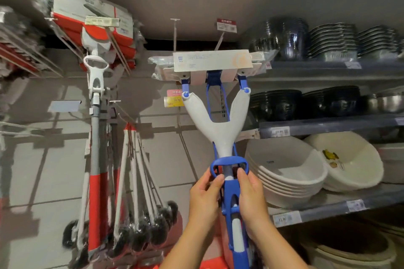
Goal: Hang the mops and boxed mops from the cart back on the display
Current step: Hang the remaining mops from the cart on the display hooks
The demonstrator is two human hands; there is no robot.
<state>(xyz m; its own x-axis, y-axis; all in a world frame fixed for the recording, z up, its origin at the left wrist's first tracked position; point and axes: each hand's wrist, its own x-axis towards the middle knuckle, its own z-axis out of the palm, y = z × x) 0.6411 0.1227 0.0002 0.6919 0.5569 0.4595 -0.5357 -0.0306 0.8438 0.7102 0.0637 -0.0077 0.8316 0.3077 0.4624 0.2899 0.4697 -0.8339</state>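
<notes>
I hold a blue and white sponge mop (216, 124) upright in front of the display wall. Its head, wrapped in a pale cardboard sleeve (212, 60), is level with two bare metal display hooks (175, 35) under a red price tag. My left hand (204, 201) grips the blue lever frame on the left. On the frame's right side my right hand (251, 199) holds the handle, thumb up by the blue loop. A red and white mop (96, 94) hangs on the display to the left, under stacked red and grey boxed mops (91, 8).
Black-headed toilet brushes (140, 214) hang in a bunch at lower left. Grey shelves (328, 126) on the right carry dark bowls, metal basins and stacked white plastic basins (288, 170). Wire racks with red goods reach in from the far left.
</notes>
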